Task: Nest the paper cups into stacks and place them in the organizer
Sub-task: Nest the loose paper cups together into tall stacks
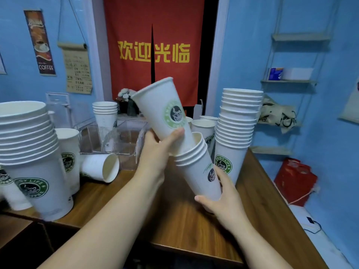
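My left hand [158, 150] grips a single white paper cup [165, 109] with a green logo, tilted, its base dipping into the mouth of a short nested stack [196, 167]. My right hand [221, 200] holds that stack near its bottom, above the wooden table [174, 210]. A clear plastic organizer [120, 140] stands behind my left hand, with a small stack of cups [105, 113] in or just behind it. Tall stacks rise at the left [33, 152] and at the right [237, 129].
A loose cup [101, 167] lies on its side before the organizer. Single upright cups stand at the left [69, 152] and behind my hands [204, 129]. A red bag [295, 179] sits on the floor right of the table. Rope shelves [287, 81] hang on the blue wall.
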Demonstrator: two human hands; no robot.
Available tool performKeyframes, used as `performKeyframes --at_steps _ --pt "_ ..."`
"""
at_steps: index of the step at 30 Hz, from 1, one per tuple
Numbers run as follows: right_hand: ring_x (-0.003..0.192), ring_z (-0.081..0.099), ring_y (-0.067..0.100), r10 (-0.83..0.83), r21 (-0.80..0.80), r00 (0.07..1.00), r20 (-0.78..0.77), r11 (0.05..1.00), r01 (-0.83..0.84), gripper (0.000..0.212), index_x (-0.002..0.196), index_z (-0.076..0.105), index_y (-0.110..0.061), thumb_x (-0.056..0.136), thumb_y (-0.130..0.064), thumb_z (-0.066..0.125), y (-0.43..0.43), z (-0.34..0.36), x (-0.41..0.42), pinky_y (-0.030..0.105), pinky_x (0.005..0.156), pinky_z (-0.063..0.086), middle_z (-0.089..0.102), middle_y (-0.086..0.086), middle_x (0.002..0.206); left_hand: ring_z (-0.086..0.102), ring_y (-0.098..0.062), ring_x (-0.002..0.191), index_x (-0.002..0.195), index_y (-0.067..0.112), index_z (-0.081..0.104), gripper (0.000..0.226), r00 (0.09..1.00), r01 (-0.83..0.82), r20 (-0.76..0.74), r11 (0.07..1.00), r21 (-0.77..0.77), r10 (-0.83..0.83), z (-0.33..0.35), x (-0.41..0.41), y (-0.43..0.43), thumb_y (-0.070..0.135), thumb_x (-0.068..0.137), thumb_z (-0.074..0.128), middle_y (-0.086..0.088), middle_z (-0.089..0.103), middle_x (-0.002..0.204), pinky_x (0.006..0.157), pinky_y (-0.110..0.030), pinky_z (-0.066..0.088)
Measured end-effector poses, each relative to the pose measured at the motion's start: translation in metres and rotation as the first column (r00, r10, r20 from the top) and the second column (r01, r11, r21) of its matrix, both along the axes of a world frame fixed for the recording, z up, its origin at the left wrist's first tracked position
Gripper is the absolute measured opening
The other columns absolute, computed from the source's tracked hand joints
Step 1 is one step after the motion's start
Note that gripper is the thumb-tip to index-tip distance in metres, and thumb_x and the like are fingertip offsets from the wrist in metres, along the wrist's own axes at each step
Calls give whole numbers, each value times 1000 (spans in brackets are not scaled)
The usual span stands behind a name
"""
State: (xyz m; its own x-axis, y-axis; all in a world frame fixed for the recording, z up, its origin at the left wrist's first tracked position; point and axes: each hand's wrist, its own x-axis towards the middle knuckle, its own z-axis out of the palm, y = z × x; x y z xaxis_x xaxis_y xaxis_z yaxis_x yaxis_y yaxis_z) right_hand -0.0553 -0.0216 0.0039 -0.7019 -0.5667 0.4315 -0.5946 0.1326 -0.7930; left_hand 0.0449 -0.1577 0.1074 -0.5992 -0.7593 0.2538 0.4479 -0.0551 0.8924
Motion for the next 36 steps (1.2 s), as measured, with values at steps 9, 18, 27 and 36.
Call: performKeyframes --at_steps 9,18,27,36 --pt "110 51 -5 53 -38 988 143 998 -48 76 111 35 -56 66 -21 84 7 -5 2 10 91 42 50 -25 121 50 -2 117 142 51 13 111 996 70 77 975 -211 -55 -14 -8 9 51 52 78 8 38 144 101 -39 43" --pt "113 52 1 32 -62 971 238 998 -18 77 128 36 -42 69 -23 82 16 -8 -1 24 97 45 52 -19 124 48 -1 120 134 43 36 56 980 117 197 796 -594 2 -17 -23 22 54 83 58 20 39 136 106 -24 38" --pt "117 50 10 -51 -59 962 269 996 69 86 136 34 -26 65 -27 83 8 -16 8 33 99 45 48 -11 127 31 -28 136 139 14 40 58 646 -80 539 751 -656 540 -76 -25 -55 33 88 60 -11 37 145 110 -37 25" --pt "117 52 7 -158 -81 947 280 979 187 84 134 35 -28 66 -23 83 -6 -16 25 36 101 47 50 -20 119 22 -38 139 145 12 24 66 419 296 598 519 -802 684 -91 -70 -121 39 91 51 -24 22 151 112 -44 26"
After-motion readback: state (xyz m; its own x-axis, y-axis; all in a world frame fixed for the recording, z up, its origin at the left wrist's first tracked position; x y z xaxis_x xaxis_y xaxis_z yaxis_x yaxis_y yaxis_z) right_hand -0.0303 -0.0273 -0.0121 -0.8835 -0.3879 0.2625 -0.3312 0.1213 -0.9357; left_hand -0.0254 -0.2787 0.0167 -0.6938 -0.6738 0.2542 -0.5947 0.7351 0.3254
